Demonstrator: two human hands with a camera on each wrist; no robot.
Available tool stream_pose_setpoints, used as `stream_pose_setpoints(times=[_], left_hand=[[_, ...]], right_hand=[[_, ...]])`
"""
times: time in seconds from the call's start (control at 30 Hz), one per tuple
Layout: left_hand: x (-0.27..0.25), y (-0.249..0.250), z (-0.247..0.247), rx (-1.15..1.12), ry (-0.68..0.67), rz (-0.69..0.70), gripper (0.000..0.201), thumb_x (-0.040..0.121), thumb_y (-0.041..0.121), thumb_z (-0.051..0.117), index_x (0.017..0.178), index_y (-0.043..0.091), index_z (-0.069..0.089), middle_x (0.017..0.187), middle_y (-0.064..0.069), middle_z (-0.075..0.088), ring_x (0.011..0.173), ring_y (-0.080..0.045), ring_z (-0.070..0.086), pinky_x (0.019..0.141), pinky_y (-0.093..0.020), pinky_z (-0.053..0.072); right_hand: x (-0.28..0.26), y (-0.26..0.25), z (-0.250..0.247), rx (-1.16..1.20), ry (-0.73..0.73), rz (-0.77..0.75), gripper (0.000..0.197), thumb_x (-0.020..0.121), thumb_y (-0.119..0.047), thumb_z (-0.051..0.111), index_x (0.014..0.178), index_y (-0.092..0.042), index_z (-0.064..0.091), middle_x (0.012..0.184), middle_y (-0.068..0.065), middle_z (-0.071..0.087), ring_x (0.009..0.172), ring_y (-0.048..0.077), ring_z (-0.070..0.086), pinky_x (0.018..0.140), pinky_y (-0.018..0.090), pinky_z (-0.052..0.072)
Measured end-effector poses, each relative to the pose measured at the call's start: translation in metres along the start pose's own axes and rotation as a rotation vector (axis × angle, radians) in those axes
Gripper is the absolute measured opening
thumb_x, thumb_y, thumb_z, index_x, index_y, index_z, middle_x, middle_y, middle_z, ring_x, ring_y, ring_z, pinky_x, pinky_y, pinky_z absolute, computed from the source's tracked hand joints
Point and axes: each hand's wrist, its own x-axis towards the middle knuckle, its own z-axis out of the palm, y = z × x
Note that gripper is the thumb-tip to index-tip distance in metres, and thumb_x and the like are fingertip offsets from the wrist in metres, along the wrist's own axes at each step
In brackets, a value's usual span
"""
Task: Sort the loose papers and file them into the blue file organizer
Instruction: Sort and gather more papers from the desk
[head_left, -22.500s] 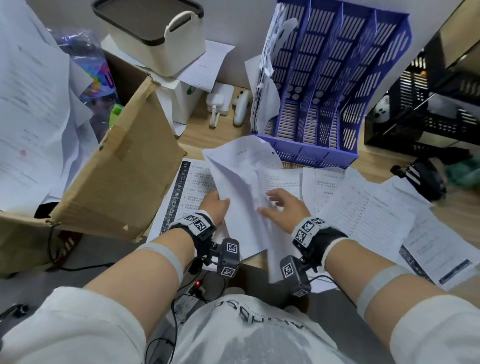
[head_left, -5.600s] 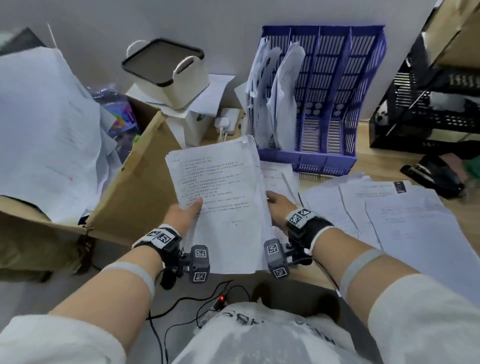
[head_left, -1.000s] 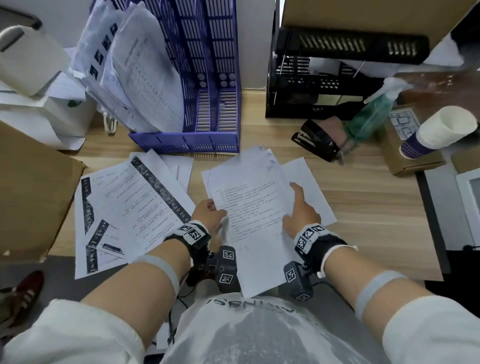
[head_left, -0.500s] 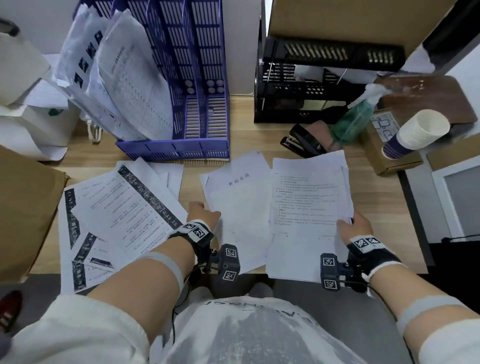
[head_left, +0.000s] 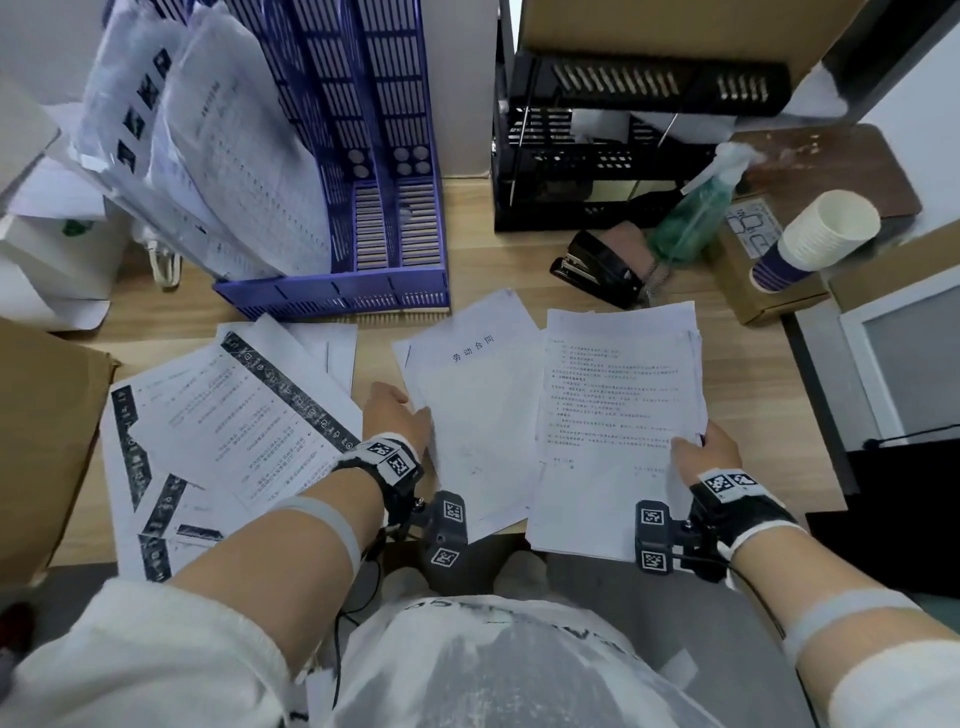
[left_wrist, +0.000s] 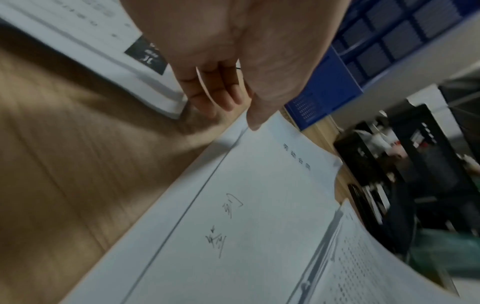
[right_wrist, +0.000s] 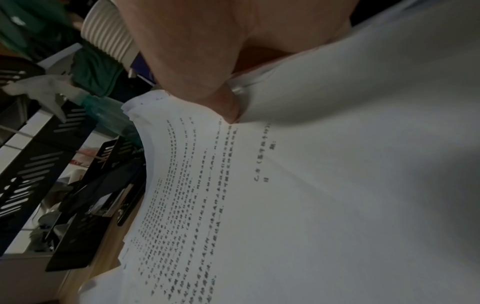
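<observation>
The blue file organizer (head_left: 384, 156) stands at the back left of the desk, with filed papers (head_left: 228, 171) leaning in its left slots. My right hand (head_left: 698, 449) grips a stack of printed text pages (head_left: 618, 415) by the lower right edge; in the right wrist view the thumb (right_wrist: 228, 107) lies on top of that stack (right_wrist: 259, 205). My left hand (head_left: 397, 415) pinches the left edge of a cover-page bundle (head_left: 467, 405) lying on the desk, its thumb (left_wrist: 253, 121) on the sheet (left_wrist: 246, 216). Loose black-banded papers (head_left: 234, 426) lie fanned at the left.
A black stapler (head_left: 597, 270), a green spray bottle (head_left: 696, 213) and a stack of paper cups (head_left: 821, 234) on a small carton (head_left: 753, 291) sit at the back right. A black tray rack (head_left: 613, 156) stands behind them. A cardboard box (head_left: 47, 441) borders the left.
My right hand has drawn the text pages off the pile to the right, uncovering the cover-page bundle. My left hand stays at that bundle's left edge.
</observation>
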Motion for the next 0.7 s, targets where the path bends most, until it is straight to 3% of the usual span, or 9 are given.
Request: stream_pose_setpoints(times=[0.1, 0.17, 0.23, 0.33, 0.47, 0.57, 0.63, 0.7], left_hand=[[0.009, 0.014, 0.011, 0.166, -0.055, 0.249, 0.031, 0.081, 0.018, 0.070, 0.109, 0.019, 0.055, 0.112, -0.012, 0.061, 0.095, -0.025, 0.062, 0.086, -0.035, 0.052], [0.013, 0.029, 0.022, 0.350, -0.128, 0.382, 0.052, 0.080, 0.027, 0.073, 0.127, 0.023, 0.052, 0.129, -0.011, 0.052, 0.116, -0.027, 0.055, 0.100, -0.039, 0.047], [0.014, 0.044, 0.034, 0.559, -0.179, 0.447, 0.074, 0.075, 0.042, 0.076, 0.138, 0.026, 0.041, 0.138, -0.008, 0.044, 0.129, -0.029, 0.046, 0.102, -0.043, 0.044], [0.014, 0.060, 0.046, 0.818, -0.138, 0.462, 0.085, 0.061, 0.058, 0.078, 0.129, 0.025, 0.040, 0.129, -0.007, 0.044, 0.123, -0.030, 0.044, 0.092, -0.043, 0.045], [0.019, 0.067, 0.059, 0.875, -0.168, 0.330, 0.101, 0.054, 0.058, 0.083, 0.132, 0.022, 0.029, 0.123, -0.009, 0.046, 0.120, -0.034, 0.048, 0.098, -0.048, 0.044], [0.023, 0.070, 0.059, 0.714, -0.309, 0.257, 0.085, 0.067, 0.042, 0.083, 0.129, 0.019, 0.029, 0.111, -0.008, 0.057, 0.097, -0.034, 0.059, 0.084, -0.043, 0.050], [0.022, 0.071, 0.053, 0.642, -0.371, 0.299, 0.055, 0.078, 0.028, 0.075, 0.123, 0.013, 0.047, 0.110, -0.010, 0.062, 0.094, -0.032, 0.060, 0.077, -0.035, 0.048], [0.019, 0.070, 0.043, 0.510, -0.386, 0.337, 0.020, 0.080, 0.016, 0.068, 0.099, 0.012, 0.064, 0.100, -0.009, 0.066, 0.091, -0.029, 0.061, 0.073, -0.030, 0.046]], right_hand=[[-0.001, 0.006, -0.006, 0.012, 0.005, 0.033, 0.034, 0.092, -0.002, 0.046, 0.123, -0.005, 0.060, 0.120, 0.013, 0.064, 0.092, 0.021, 0.052, 0.084, 0.025, 0.038], [-0.001, 0.010, -0.011, 0.023, -0.006, 0.050, 0.034, 0.092, -0.003, 0.046, 0.122, -0.007, 0.060, 0.118, 0.012, 0.063, 0.092, 0.021, 0.053, 0.085, 0.025, 0.038], [0.001, 0.014, -0.016, 0.039, -0.017, 0.059, 0.033, 0.092, -0.005, 0.047, 0.123, -0.009, 0.060, 0.115, 0.009, 0.063, 0.094, 0.021, 0.054, 0.086, 0.025, 0.040], [0.005, 0.021, -0.022, 0.075, -0.018, 0.068, 0.034, 0.093, -0.005, 0.048, 0.125, -0.010, 0.060, 0.108, 0.002, 0.061, 0.095, 0.019, 0.054, 0.086, 0.025, 0.040], [0.010, 0.026, -0.034, 0.097, -0.010, 0.081, 0.034, 0.094, -0.006, 0.048, 0.125, -0.011, 0.059, 0.103, 0.000, 0.058, 0.093, 0.018, 0.054, 0.083, 0.024, 0.040], [0.016, 0.029, -0.042, 0.118, -0.012, 0.088, 0.033, 0.094, -0.006, 0.049, 0.125, -0.010, 0.059, 0.104, 0.001, 0.058, 0.094, 0.019, 0.054, 0.084, 0.024, 0.039], [0.021, 0.030, -0.046, 0.129, -0.019, 0.099, 0.031, 0.093, -0.007, 0.051, 0.122, -0.014, 0.059, 0.106, 0.000, 0.059, 0.096, 0.020, 0.055, 0.086, 0.026, 0.040], [0.029, 0.032, -0.046, 0.149, -0.015, 0.108, 0.030, 0.092, -0.010, 0.054, 0.120, -0.019, 0.060, 0.114, -0.002, 0.062, 0.102, 0.023, 0.058, 0.093, 0.030, 0.043]])
